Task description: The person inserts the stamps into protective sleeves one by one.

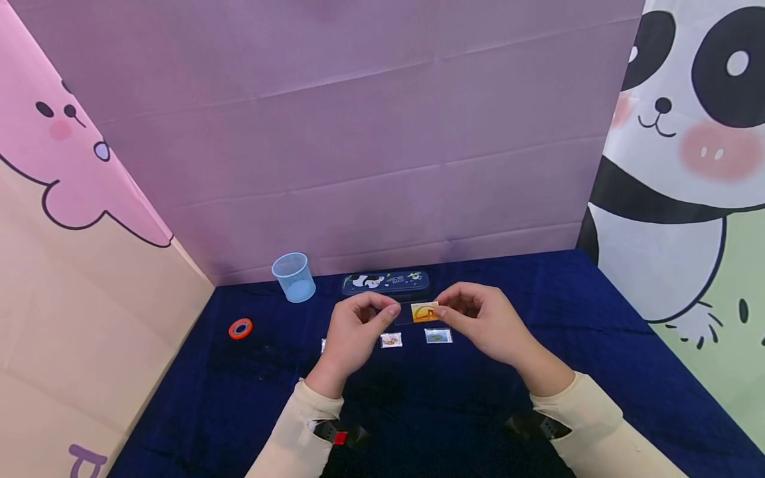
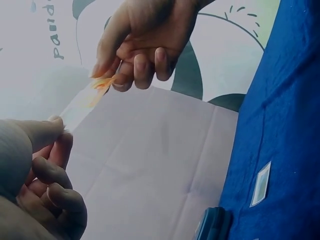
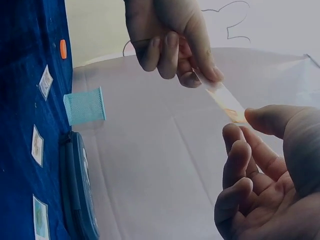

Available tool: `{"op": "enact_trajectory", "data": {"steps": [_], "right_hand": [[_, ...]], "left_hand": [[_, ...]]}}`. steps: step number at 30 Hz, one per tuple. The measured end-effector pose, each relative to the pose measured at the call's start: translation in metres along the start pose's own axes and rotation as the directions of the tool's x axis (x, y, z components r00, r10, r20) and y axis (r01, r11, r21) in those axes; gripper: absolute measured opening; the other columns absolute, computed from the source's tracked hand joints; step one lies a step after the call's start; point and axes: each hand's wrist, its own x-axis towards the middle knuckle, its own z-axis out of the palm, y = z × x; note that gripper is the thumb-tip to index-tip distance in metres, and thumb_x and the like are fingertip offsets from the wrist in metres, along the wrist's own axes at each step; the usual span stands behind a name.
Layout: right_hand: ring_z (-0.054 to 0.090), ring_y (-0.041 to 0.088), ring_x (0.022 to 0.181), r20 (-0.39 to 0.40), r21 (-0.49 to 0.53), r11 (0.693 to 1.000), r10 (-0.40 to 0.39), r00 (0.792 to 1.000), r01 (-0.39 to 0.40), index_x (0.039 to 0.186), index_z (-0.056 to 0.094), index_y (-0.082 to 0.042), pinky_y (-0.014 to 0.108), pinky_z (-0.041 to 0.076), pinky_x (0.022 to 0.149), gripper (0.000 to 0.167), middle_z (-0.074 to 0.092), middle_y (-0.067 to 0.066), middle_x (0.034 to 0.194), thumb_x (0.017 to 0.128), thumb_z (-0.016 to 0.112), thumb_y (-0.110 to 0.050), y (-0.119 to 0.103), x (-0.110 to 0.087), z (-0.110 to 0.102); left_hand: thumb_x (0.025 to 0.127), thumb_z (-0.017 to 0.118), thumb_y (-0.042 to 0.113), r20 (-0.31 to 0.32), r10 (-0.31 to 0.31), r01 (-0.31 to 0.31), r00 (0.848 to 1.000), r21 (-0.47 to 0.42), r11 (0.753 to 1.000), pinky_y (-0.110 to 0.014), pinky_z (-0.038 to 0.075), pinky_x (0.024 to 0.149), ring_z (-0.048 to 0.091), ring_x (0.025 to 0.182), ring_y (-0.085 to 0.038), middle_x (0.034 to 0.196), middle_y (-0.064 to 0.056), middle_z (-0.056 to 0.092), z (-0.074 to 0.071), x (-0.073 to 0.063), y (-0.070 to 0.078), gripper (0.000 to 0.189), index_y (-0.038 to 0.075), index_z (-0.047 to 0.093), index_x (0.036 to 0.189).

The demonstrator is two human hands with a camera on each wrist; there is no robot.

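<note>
Above the table, both hands hold a small clear plastic sleeve (image 1: 403, 315) with an orange and yellow picture card (image 1: 423, 312) at its right part. The left hand (image 1: 358, 332) pinches the clear left end between thumb and forefinger. At the other end, the right hand (image 1: 487, 322) pinches the coloured part with thumb and fingertips. Below them three small picture cards lie in a row on the cloth: one on the right (image 1: 439, 336), one in the middle (image 1: 391, 340), and a left card (image 3: 45, 82) that the left hand mostly hides in the head view.
A dark blue pencil case (image 1: 386, 283) with a panda print lies behind the hands. Left of it stands a light blue mesh cup (image 1: 294, 277). An orange ring (image 1: 240, 328), like a tape roll, lies at the left on the dark blue cloth (image 1: 275, 411). Printed walls surround the table.
</note>
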Motion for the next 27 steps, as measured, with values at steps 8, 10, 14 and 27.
{"op": "enact_trajectory", "data": {"steps": [8, 10, 14, 27], "right_hand": [[0.062, 0.023, 0.074, 0.014, 0.003, 1.000, -0.014, 1.000, 0.014, 0.109, 0.075, -0.016, 0.030, 0.050, 0.062, 0.010, 0.073, 0.002, 0.094, 0.101, 0.073, -0.021, 0.0020, -0.0001, -0.0050], [0.061, 0.022, 0.072, 0.011, 0.003, 1.000, -0.018, 1.000, 0.018, 0.107, 0.076, -0.016, 0.030, 0.049, 0.061, 0.008, 0.073, 0.004, 0.094, 0.101, 0.073, -0.020, 0.0028, -0.0001, -0.0050], [0.060, 0.022, 0.071, 0.007, 0.008, 1.000, -0.016, 1.000, 0.015, 0.106, 0.076, -0.016, 0.029, 0.049, 0.060, 0.007, 0.073, 0.007, 0.093, 0.101, 0.073, -0.019, 0.0033, 0.0000, -0.0035], [0.060, 0.025, 0.073, 0.019, 0.006, 1.000, -0.008, 1.000, 0.008, 0.106, 0.076, -0.016, 0.030, 0.050, 0.061, 0.007, 0.071, 0.001, 0.092, 0.101, 0.073, -0.018, 0.0013, -0.0002, 0.0012]], "left_hand": [[0.102, 0.071, 0.023, -0.010, 0.011, -0.011, 1.000, -0.006, 1.000, -0.026, 0.034, 0.055, 0.043, 0.061, -0.018, 0.088, -0.001, 0.065, -0.0049, 0.0014, 0.0009, 0.014, 0.014, 0.080, 0.105], [0.102, 0.071, 0.023, -0.010, 0.007, -0.008, 1.000, -0.007, 1.000, -0.026, 0.034, 0.055, 0.043, 0.061, -0.018, 0.089, -0.001, 0.066, -0.0050, 0.0016, 0.0005, 0.014, 0.014, 0.080, 0.105], [0.102, 0.072, 0.023, -0.003, 0.003, -0.003, 1.000, -0.016, 1.000, -0.026, 0.034, 0.055, 0.043, 0.061, -0.018, 0.089, -0.002, 0.066, -0.0041, 0.0014, 0.0004, 0.013, 0.013, 0.080, 0.105], [0.102, 0.071, 0.020, 0.018, 0.004, -0.003, 1.000, -0.022, 1.000, -0.025, 0.035, 0.052, 0.043, 0.061, -0.018, 0.088, -0.003, 0.065, -0.0013, -0.0004, 0.0014, 0.011, 0.014, 0.079, 0.105]]}}
